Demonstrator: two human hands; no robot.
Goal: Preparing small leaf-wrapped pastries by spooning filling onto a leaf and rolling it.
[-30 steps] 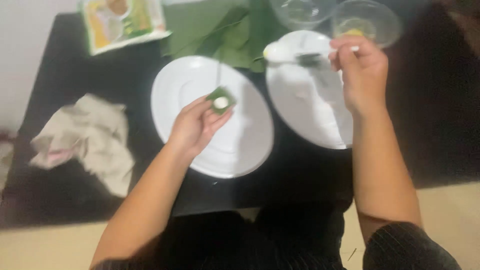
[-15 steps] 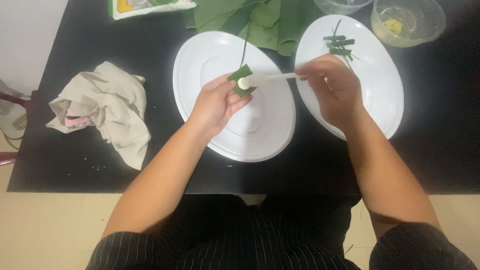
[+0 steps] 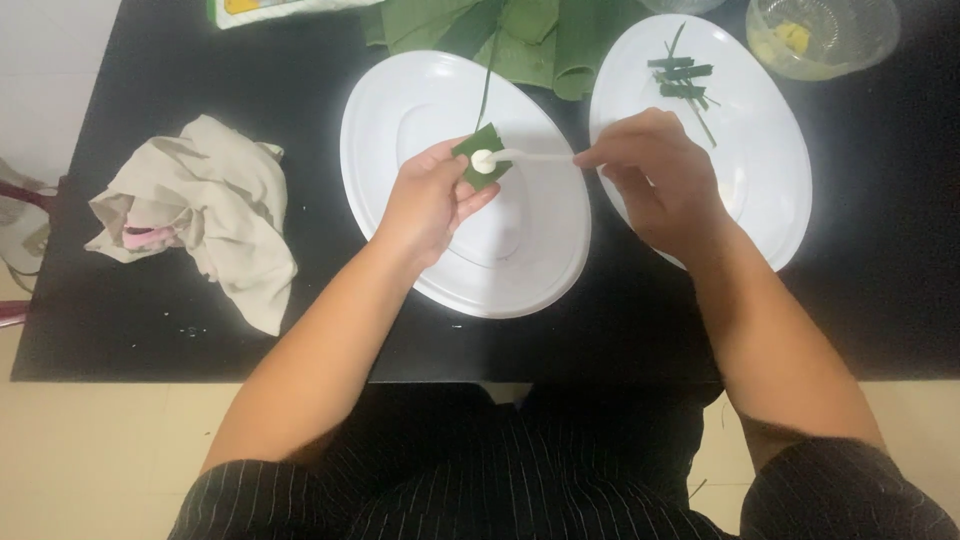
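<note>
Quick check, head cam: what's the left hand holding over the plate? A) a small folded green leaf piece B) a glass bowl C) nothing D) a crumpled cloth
A: the left hand pinches a small folded green leaf piece above the near white plate, while the right hand brings a white spoon to it.

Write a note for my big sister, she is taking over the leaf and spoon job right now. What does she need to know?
Left hand: holds a small folded leaf piece over the left white plate.
Right hand: holds a white spoon, its tip resting in the leaf piece.
Nearby: cut leaf strips on the right white plate, big green leaves at the back, a clear bowl with yellow bits, a crumpled cloth.
Done: leaf shaped, white filling going in.
Left: the piece is open at the top; no finished pieces in view.
</note>
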